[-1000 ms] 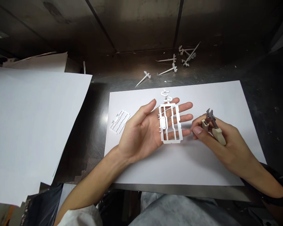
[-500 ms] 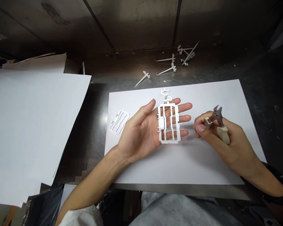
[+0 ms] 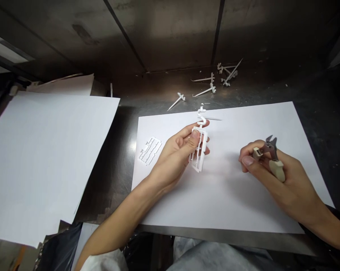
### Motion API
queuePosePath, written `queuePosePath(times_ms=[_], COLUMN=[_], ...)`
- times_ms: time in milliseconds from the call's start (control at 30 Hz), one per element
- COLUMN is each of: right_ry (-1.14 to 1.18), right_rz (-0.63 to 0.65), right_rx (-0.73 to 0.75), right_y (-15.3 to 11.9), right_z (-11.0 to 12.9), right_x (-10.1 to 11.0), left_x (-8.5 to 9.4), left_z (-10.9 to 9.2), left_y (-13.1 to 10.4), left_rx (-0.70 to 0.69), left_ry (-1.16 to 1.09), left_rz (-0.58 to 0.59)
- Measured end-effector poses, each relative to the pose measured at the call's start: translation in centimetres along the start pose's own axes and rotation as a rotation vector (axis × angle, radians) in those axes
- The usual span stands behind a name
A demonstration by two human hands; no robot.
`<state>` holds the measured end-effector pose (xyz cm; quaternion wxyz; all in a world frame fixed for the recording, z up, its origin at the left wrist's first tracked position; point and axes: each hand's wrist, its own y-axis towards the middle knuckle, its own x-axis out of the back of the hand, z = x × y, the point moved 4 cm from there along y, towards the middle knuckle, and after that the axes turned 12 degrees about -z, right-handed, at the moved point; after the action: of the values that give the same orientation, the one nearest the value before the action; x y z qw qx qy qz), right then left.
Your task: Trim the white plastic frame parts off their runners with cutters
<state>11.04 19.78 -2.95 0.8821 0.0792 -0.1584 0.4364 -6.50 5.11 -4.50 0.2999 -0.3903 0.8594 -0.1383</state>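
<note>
My left hand (image 3: pixel 177 154) grips a white plastic frame (image 3: pixel 199 160), thumb across its front and fingers behind. The frame is turned partly edge-on above the paper. From its top rises an S-shaped sprue (image 3: pixel 201 116), with a thin spike pointing right. In my right hand (image 3: pixel 285 180) is a pair of side cutters (image 3: pixel 274 158) with pale handles, its jaws parted and pointing up, away from the frame. A second white frame (image 3: pixel 150 151) lies flat on the paper, left of my left hand.
Beneath my hands, a large white sheet (image 3: pixel 238 210) covers part of the metal bench (image 3: pixel 124 139). Several cut-off sprues (image 3: pixel 205 89) lie along the back, near the metal wall (image 3: pixel 175 37). A stack of white sheets (image 3: pixel 51 150) stands at left.
My left hand was flat with the frame resting on its palm; its thumb and fingers have now closed on the frame and turned it. The right hand still holds the cutters.
</note>
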Motion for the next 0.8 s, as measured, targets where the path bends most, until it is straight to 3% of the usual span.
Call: queuePosePath(times_ms=[133,300,467,700,800], right_ry=[-0.016,-0.053,-0.079,-0.077,-0.098], right_rz=[-0.003,-0.024,-0.045,-0.064,-0.072], right_rx=[-0.024,-0.015,0.019,0.031,0.031], right_y=[-0.3,-0.3,-0.4,-0.5,-0.3], right_z=[-0.3,-0.5,-0.5,-0.5,-0.3], right_x=[0.0,0.1,0.1,0.3,0.0], left_x=[0.1,-0.4,-0.7,-0.5,-0.7], left_z=[-0.9,-1.8,-1.8,-1.2,-1.1], left_y=[0.0,-0.8,-0.9,-0.7,-0.7], left_rx=[0.219,0.419,0.397,0.368,0.341], left_ry=[-0.339,-0.597,-0.563,-0.431,-0.357], left_rz=[0.039,0.219,0.311,0.307,0.249])
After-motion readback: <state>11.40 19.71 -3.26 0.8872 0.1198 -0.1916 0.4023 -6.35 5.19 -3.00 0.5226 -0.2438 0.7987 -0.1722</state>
